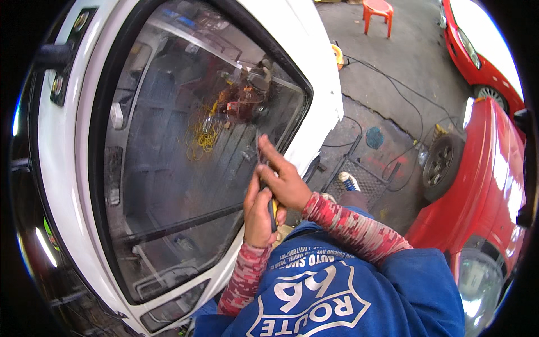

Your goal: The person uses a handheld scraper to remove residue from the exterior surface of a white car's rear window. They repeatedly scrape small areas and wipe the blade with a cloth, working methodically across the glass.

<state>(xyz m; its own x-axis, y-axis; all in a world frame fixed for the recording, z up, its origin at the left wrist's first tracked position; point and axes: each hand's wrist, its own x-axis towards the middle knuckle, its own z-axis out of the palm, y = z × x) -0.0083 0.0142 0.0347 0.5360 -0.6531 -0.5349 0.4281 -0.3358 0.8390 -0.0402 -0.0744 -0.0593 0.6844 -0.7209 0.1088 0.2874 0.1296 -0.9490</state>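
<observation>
A slim hand tool [274, 214] with a black and yellow handle is wrapped in the fingers of my left hand [260, 218]. Its narrow grey end points up toward the edge of a large window [174, 123] in a white vehicle body [306, 39]. My right hand [285, 182] lies just above the left one, closed around the front part of the tool with its index finger stretched along it. Both hands are in front of the lower right part of the glass and its black seal. My fingers partly hide the tool, so its exact kind is unclear.
Through the glass show a tangled yellow cord [202, 137] and reddish machinery [244, 104]. To the right are a red car [488, 163] with a wheel [442, 167], a metal mesh platform [365, 174] by my foot, and cables across the floor. A red stool [378, 8] stands farther off.
</observation>
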